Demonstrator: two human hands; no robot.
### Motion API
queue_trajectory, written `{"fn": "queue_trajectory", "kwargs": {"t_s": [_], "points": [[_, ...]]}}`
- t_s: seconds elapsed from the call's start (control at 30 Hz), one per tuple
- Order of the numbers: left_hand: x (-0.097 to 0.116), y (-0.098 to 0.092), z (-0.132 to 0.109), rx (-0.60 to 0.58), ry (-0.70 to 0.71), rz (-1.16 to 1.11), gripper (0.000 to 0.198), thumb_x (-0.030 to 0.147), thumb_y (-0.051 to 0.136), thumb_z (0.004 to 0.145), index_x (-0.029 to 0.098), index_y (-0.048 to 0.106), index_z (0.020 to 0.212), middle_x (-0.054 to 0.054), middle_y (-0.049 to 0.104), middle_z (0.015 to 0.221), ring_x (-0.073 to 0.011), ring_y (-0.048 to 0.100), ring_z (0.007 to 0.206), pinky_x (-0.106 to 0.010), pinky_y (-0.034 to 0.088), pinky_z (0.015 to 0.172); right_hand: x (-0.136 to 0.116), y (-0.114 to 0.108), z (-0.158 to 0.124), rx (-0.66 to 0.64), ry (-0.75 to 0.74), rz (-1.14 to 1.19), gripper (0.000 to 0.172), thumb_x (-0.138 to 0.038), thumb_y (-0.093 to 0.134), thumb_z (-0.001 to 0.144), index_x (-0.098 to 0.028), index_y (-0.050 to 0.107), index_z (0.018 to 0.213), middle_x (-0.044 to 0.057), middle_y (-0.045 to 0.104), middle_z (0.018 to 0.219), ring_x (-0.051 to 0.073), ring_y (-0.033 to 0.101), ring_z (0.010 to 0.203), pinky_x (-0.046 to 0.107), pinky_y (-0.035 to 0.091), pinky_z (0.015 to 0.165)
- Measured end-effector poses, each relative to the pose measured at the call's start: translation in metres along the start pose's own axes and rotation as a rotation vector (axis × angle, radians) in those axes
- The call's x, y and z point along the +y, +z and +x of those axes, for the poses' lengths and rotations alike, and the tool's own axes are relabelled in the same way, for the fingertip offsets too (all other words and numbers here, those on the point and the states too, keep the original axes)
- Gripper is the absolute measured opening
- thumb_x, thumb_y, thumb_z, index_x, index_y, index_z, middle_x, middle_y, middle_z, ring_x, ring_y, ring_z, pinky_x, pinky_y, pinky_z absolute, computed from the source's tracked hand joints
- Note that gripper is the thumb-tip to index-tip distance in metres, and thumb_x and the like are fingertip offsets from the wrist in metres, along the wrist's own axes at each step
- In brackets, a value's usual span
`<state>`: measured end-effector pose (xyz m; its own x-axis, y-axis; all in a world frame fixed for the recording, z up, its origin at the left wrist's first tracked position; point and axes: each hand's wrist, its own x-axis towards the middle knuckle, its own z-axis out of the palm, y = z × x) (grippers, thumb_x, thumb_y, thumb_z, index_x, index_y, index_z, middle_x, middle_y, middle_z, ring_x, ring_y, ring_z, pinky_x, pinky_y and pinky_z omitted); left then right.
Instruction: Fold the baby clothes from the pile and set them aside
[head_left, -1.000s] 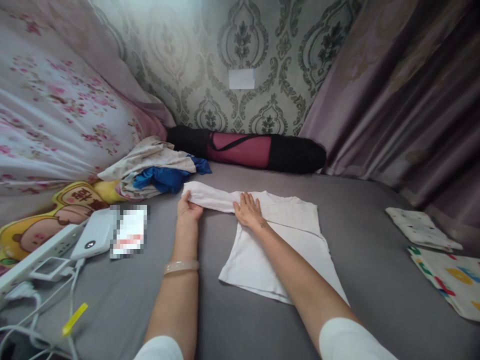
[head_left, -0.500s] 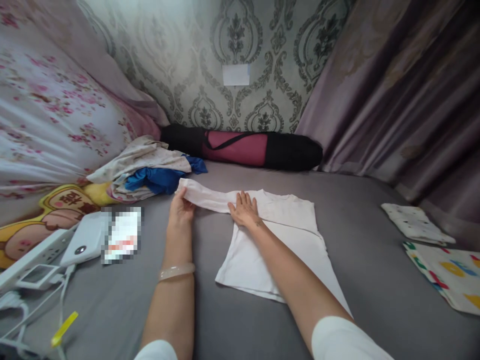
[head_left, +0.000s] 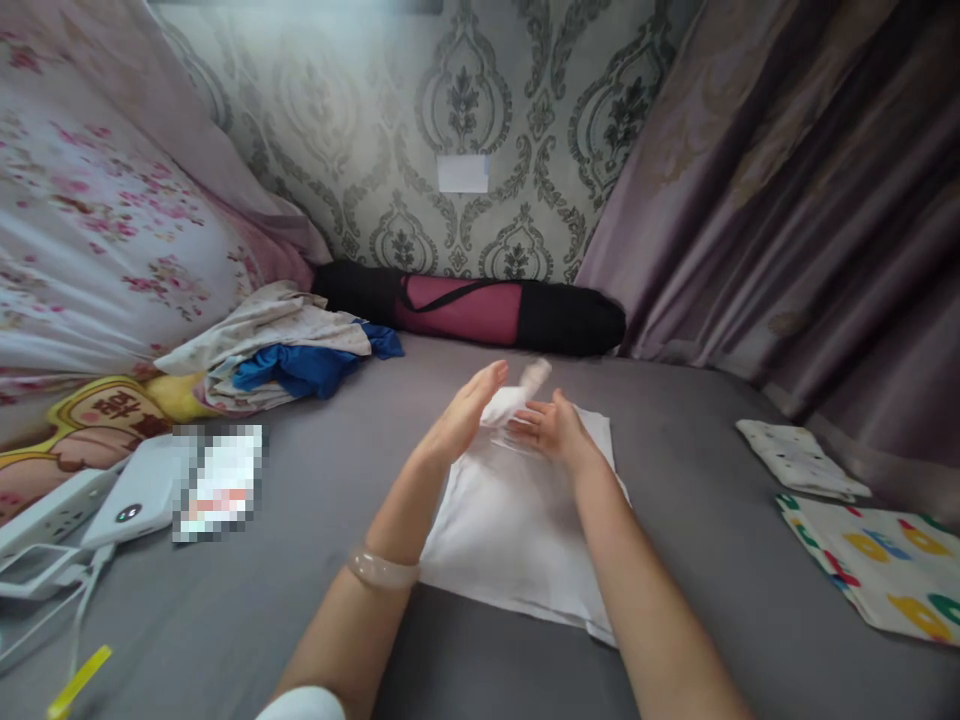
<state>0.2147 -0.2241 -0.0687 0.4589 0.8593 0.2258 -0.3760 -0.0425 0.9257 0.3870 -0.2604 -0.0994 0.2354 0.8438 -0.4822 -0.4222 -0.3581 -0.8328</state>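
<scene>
A white shirt (head_left: 517, 530) lies on the grey sheet, its upper part bunched and blurred between my hands. My left hand (head_left: 463, 412), with a pale bangle on the wrist, is at the shirt's upper left edge, its fingers stretched out and pointing away from me. Just to its right, my right hand (head_left: 553, 428) has its fingers spread over the upper part of the shirt. A blurred white fold of cloth stands up beyond the fingers. Neither hand is closed round the fabric.
A black and maroon roll bag (head_left: 457, 308) lies along the wall. Crumpled clothes (head_left: 300, 350), a cushion (head_left: 112, 420), a power bank (head_left: 142, 490) and a power strip (head_left: 52, 510) are at left. Folded patterned cloths (head_left: 802, 458) lie at right.
My left hand has let go of the outstretched sleeve and moved right. The sleeve no longer extends left. My right hand has shifted right and lifted from lying flat. The view has shifted slightly.
</scene>
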Motion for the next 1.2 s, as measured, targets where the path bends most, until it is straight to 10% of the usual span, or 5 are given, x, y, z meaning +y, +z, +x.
{"fn": "queue_trajectory", "kwargs": {"t_s": [0.23, 0.63, 0.9, 1.2], "points": [[-0.019, -0.046, 0.000, 0.183, -0.063, 0.466, 0.046, 0.046, 0.048, 0.088, 0.014, 0.059, 0.120, -0.014, 0.061, 0.127, -0.0248, 0.053, 0.122, -0.038, 0.036, 0.107, 0.007, -0.046, -0.002, 0.053, 0.085, 0.043, 0.068, -0.058, 0.018, 0.094, -0.009, 0.062, 0.109, 0.015, 0.071, 0.077, 0.027, 0.069, 0.075, 0.041, 0.054, 0.070], [-0.085, -0.063, 0.006, -0.138, 0.053, 1.077, 0.044, 0.024, 0.040, 0.088, 0.016, 0.055, 0.129, -0.010, 0.051, 0.140, -0.0263, 0.046, 0.130, -0.043, 0.032, 0.111, -0.007, -0.063, -0.030, -0.140, -0.097, -0.837, 0.007, -0.013, 0.062, 0.063, -0.014, 0.065, 0.069, -0.002, 0.060, 0.056, 0.012, 0.053, 0.053, 0.018, 0.035, 0.047], [-0.074, -0.060, 0.008, -0.155, 0.027, 1.386, 0.043, 0.031, 0.036, 0.093, 0.020, 0.049, 0.132, -0.011, 0.055, 0.136, -0.0253, 0.049, 0.126, -0.040, 0.037, 0.106, -0.009, -0.075, -0.006, 0.351, -0.508, -0.761, 0.026, -0.027, 0.057, 0.073, -0.017, 0.069, 0.094, 0.003, 0.070, 0.082, 0.018, 0.064, 0.079, 0.023, 0.048, 0.067], [-0.065, -0.045, 0.023, -0.138, 0.044, 1.376, 0.040, 0.017, 0.036, 0.087, 0.018, 0.057, 0.122, -0.013, 0.063, 0.123, -0.0249, 0.058, 0.115, -0.037, 0.042, 0.100, 0.008, -0.096, 0.023, 0.552, -0.305, -0.692, 0.059, -0.028, 0.070, 0.067, -0.016, 0.058, 0.123, 0.015, 0.061, 0.119, 0.022, 0.066, 0.084, 0.033, 0.056, 0.072]]}}
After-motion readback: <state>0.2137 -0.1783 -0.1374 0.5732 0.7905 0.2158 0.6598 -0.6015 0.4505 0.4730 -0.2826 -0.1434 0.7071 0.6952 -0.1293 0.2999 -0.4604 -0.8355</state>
